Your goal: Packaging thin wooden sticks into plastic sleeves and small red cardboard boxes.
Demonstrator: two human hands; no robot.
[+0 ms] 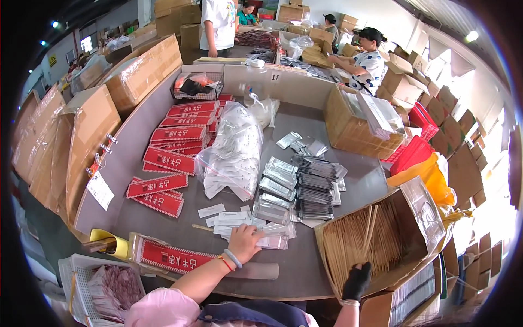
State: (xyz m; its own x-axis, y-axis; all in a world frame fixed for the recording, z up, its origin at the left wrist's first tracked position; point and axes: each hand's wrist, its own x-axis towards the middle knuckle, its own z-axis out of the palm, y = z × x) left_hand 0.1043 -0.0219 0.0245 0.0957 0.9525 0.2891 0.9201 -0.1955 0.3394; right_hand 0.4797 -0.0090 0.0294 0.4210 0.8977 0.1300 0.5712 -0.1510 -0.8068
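My right hand (pixel 357 280), in a black glove, is closed around the lower end of a pair of wooden chopsticks (pixel 370 231). They rise over a cardboard box (pixel 419 218) filled with loose chopsticks (pixel 348 234). My bare left hand (pixel 243 243), with a bracelet and red cord at the wrist, rests at the near edge of the small white packets (pixel 231 219). Its fingers bend down onto a flat clear-wrapped packet (pixel 273 241); the fingertips are partly hidden. Just beyond lie stacks of silvery flat packets (pixel 279 180) and dark ones (pixel 316 188).
Red printed sleeves (pixel 171 159) lie in piles at left, beside a plastic bag of white packets (pixel 234 150). A wire basket (pixel 199 85) stands at the back. Cardboard boxes (pixel 357 125) flank the table. A white plastic basket (pixel 73 289) sits lower left. Other people work beyond.
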